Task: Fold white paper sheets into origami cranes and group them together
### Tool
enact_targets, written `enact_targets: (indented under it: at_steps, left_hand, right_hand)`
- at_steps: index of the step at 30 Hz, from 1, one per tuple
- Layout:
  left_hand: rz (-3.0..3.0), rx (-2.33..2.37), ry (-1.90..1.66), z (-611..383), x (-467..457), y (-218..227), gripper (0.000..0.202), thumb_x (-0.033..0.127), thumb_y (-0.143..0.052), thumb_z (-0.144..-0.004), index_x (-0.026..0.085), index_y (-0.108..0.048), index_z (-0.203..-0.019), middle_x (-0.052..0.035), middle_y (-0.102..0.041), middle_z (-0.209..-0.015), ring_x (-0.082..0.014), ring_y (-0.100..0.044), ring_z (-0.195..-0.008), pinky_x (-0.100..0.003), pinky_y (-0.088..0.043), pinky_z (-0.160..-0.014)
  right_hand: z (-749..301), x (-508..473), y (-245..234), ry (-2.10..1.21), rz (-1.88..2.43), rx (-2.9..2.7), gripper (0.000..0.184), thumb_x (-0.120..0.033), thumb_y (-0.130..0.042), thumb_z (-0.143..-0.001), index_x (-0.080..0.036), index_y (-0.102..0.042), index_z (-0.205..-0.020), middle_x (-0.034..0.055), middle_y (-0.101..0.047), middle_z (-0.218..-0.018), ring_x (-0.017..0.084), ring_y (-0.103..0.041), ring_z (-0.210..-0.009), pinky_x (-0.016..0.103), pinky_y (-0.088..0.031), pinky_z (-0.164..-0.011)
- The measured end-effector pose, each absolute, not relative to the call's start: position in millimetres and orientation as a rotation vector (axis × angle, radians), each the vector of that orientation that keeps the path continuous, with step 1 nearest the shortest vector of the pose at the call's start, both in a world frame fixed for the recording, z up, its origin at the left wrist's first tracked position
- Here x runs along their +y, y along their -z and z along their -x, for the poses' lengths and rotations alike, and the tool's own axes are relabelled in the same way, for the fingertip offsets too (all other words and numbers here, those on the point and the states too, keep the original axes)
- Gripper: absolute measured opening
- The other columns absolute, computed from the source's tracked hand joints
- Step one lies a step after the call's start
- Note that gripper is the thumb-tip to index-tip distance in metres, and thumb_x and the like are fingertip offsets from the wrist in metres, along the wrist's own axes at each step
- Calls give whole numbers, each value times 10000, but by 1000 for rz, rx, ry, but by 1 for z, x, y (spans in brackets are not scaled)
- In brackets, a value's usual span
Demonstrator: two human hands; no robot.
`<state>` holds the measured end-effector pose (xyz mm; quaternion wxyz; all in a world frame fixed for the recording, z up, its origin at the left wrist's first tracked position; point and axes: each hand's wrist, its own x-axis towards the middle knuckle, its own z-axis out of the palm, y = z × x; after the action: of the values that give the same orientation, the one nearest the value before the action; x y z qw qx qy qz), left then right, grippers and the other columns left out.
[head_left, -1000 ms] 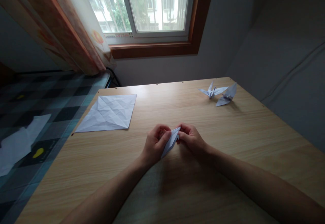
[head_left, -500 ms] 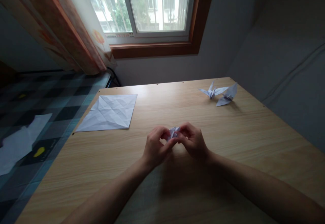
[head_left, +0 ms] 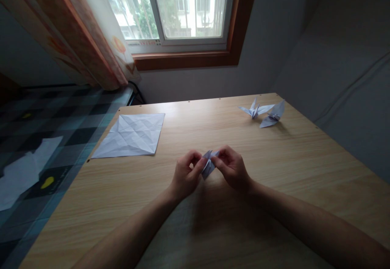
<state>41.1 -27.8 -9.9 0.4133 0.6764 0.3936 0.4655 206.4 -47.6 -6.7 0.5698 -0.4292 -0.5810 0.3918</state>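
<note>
A small piece of folded white paper is held between my two hands, above the middle of the wooden table. My left hand pinches its left side between thumb and fingers. On the other side, my right hand grips the paper near its upper right edge, thumb on top. Pointed flaps show between the thumbs, and the lower tip points down toward me. The fingers behind hide part of the paper.
Two folded paper cranes, one with spread wings and another beside it, stand at the back right. Creased white paper lies at the table's left. Torn-looking paper rests on a checked bedspread. A window is behind.
My thumbs have drawn apart, and more of the folded paper shows between them, its lower tip now visible. Both hands stay in nearly the same place.
</note>
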Motion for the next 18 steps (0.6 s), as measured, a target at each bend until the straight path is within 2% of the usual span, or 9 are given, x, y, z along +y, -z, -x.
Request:
enact_targets:
  at_steps: [6, 12, 15, 18]
  left_hand:
    - [-1966, 1099, -1228, -41, -36, 7, 235, 278, -540, -888, 182, -494, -678, 27, -490, -595, -98, -451, -550, -226, -368, -542]
    - [-2129, 1059, -1303, -42, -41, 7, 142, 217, -533, -873, 195, -476, -745, 35, -525, -625, -95, -497, -564, -211, -397, -557]
    - [-2116, 1057, -1293, -42, -43, 4, 77, 229, -549, -867, 205, -482, -839, 57, -524, -605, -84, -490, -519, -182, -370, -502]
    - [-2086, 1006, -1236, -41, -44, 2, 58, 245, -508, -897, 206, -478, -866, 65, -531, -570, -78, -469, -473, -178, -345, -478]
  right_hand:
    - [-209, -43, 7, -1154, 1051, -1290, 120, -263, -608, -762, -194, -532, -700, -20, -597, -613, 127, -577, -542, 235, -470, -513]
    - [-208, -42, 6, -1445, 1096, -1348, 174, -255, -520, -748, -166, -571, -607, -16, -570, -472, 99, -507, -402, 186, -387, -389]
    - [-207, -44, 3, -1435, 1056, -1468, 218, -262, -491, -770, -161, -593, -606, -12, -564, -496, 98, -509, -424, 188, -392, -407]
    - [-207, -48, -1, -1240, 987, -1654, 235, -255, -478, -813, -173, -582, -619, -5, -575, -565, 104, -520, -484, 204, -407, -470]
